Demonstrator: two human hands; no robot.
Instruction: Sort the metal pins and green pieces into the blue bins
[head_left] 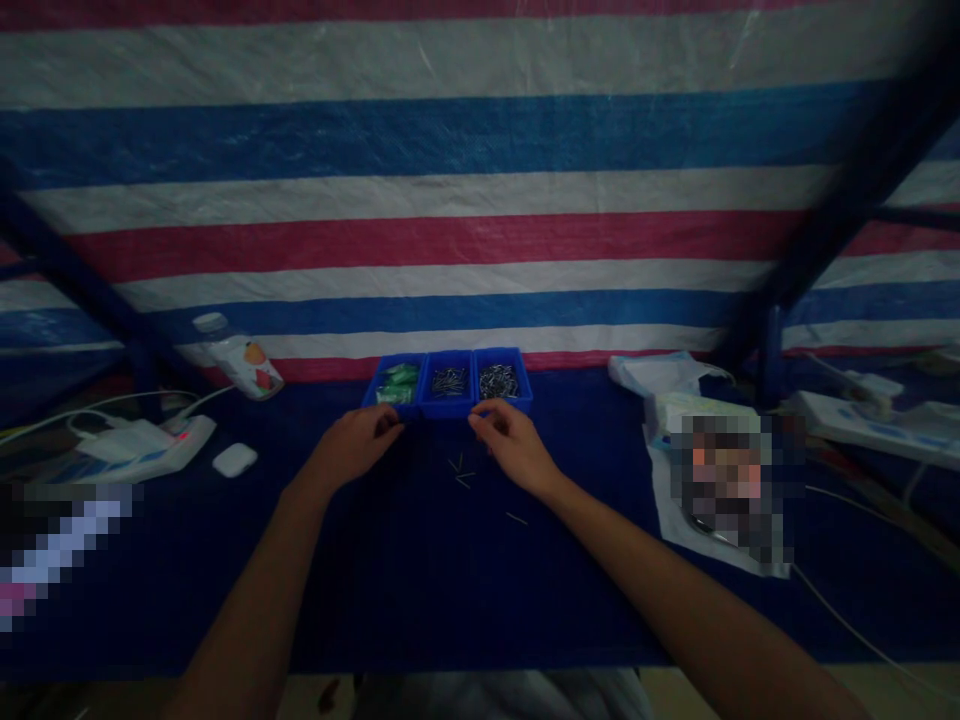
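Three blue bins stand side by side at the back of the table. The left bin (370,392) holds small green packets (400,380), the middle bin (448,408) dark nail-like pieces (450,381), and the right bin (526,385) small metal pieces (499,381). Just in front of the left bin is my left hand (358,442), its fingers curled toward the thumb. My right hand (514,445) has thumb and fingertips drawn together at the right bin's front edge. Anything pinched in either hand is too small or hidden. Several thin pins (463,480) lie between my forearms.
On the left are a bottle (244,358), a power strip (180,445) with cables, and a small white case (235,459). At right lie a plastic packet (660,375), a partly blurred item on white paper (675,520), and another power strip (832,412). A striped tarp (480,240) hangs behind.
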